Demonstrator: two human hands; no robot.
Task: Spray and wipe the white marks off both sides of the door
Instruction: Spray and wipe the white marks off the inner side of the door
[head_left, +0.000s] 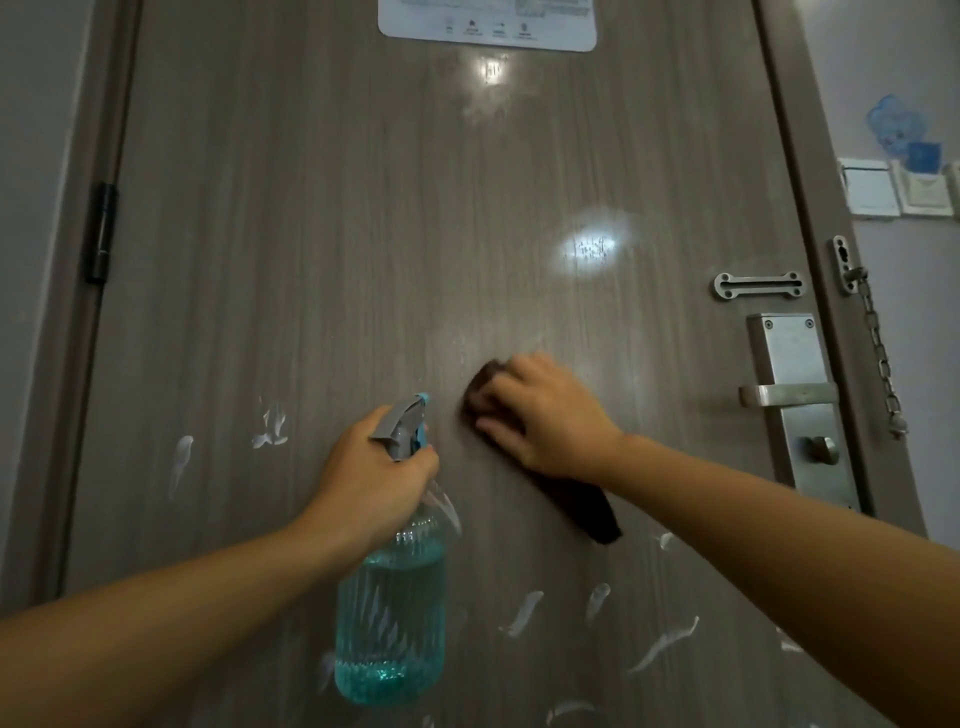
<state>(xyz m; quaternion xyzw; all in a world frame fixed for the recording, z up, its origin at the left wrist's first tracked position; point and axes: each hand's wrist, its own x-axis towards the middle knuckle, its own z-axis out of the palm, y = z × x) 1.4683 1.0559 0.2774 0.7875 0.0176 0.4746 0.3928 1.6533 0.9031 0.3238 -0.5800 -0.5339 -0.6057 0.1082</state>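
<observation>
A brown wood-grain door fills the view. My left hand grips the neck of a clear spray bottle holding blue liquid, its grey nozzle pointing at the door. My right hand presses a dark brown cloth flat against the door's middle; the cloth's tail hangs below my wrist. White smears show at the left, and several more white marks lie low on the door under my right arm.
A metal lock plate with lever handle and a chain latch sit at the door's right edge. A black hinge is on the left. A white notice hangs at top. Wall switches are at right.
</observation>
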